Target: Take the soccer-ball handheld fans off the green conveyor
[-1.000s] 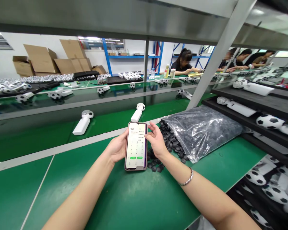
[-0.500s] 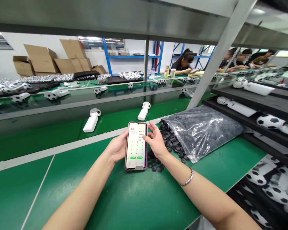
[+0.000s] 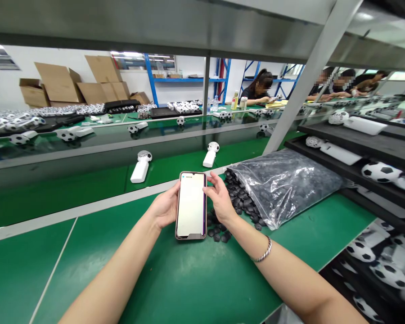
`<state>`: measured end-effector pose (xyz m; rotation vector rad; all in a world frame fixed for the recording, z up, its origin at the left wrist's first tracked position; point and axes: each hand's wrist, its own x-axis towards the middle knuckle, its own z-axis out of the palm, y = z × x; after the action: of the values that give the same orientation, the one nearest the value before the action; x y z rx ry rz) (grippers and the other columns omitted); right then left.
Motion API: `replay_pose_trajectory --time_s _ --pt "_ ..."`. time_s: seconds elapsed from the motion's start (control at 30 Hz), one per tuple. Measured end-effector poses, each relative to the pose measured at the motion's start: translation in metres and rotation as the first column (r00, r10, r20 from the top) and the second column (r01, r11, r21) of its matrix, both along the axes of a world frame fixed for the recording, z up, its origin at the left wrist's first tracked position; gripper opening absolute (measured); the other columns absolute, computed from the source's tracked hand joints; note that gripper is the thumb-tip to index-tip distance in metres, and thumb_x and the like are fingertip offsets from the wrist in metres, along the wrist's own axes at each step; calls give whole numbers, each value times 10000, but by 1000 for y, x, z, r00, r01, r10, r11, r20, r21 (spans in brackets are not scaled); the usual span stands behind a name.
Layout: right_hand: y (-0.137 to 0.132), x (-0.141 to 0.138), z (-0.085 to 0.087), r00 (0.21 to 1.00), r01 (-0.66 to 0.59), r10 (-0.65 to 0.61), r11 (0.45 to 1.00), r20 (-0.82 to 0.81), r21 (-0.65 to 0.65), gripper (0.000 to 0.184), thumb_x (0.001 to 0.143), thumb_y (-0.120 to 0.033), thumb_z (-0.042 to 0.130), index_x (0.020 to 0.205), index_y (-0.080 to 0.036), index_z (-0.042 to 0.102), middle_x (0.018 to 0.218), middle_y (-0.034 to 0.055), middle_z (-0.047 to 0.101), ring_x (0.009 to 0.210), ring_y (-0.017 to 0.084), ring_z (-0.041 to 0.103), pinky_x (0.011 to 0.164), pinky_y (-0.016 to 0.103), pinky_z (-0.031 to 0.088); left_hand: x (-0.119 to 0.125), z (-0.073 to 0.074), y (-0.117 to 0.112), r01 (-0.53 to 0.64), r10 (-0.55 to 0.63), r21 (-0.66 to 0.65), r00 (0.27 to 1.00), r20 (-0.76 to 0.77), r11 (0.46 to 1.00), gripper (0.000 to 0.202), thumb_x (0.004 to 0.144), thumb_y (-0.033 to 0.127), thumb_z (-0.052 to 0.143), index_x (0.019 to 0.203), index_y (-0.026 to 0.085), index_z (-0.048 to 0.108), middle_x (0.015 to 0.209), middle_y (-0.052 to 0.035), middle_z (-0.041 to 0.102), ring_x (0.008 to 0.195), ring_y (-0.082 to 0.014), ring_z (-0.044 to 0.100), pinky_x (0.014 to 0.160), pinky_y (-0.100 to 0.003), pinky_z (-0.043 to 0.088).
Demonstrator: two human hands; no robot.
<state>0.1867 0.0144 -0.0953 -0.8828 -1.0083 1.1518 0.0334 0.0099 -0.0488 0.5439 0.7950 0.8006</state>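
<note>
Phone screen (image 3: 191, 206) flipped from keypad to blank white, left hand (image 3: 165, 207) and right hand (image 3: 220, 198) clamped on it, beside a plastic bag (image 3: 283, 189) of black pieces (image 3: 239, 198).

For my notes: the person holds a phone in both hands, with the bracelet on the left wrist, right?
No, the bracelet is on the right wrist, as the head view shows; the phone is held in the left hand and right hand.

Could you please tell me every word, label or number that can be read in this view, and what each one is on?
Nothing can be read clearly.
smartphone: one short line at the top of the white screen, too small to read.
plastic water bottle: label too small to read.
</note>
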Motion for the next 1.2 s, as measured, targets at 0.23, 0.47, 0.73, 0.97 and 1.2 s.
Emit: replay_pose_trajectory --time_s 0.23,0.47,0.73,0.97,1.2 --pt "1 1 -1 1000 13 -14 1000 23 10 579 655 -305 644 1168 -202 396 1186 88 451 793 128 538 817 317 431 1 4 -1 -34 34 -17 999 -18 999 361 905 351 377 1089 125 590 805 -92 698 671 -200 657 636 -304 509" --pt "0 2 -1 1000 3 -3 1000 15 26 548 666 -293 642 1153 -214 404 1179 78 453 783 123 537 823 317 429 2 3 -2 -42 42 -2 999 -12 999 337 902 340 389 1043 129 610 840 -89 695 695 -197 655 653 -311 512" --pt "0 2 1 1000 14 -14 999 22 32 529 675 -286 634 1148 -223 404 1171 75 446 766 123 537 810 330 444 0 1 0 -14 15 30 1000 -5 999 355 899 358 393 1069 124 599 887 -106 686 737 -198 651 676 -304 506" --pt "0 4 -5 968 72 -108 984 225 163 516 750 -287 585 1222 -235 382 1218 88 432 916 170 517 783 336 463 0 0 0 -5 6 32 1000 -17 999 365 899 369 387 1085 133 594 902 -106 684 768 -221 653 698 -340 508" --pt "-9 9 3 728 89 -364 891 582 445 368 826 -336 515 1188 -269 499 1252 74 372 1181 235 367 954 403 370 -2 -2 1 -10 9 62 1000 8 998 335 885 359 430 1091 153 594 968 -97 673 837 -233 642 740 -354 501"
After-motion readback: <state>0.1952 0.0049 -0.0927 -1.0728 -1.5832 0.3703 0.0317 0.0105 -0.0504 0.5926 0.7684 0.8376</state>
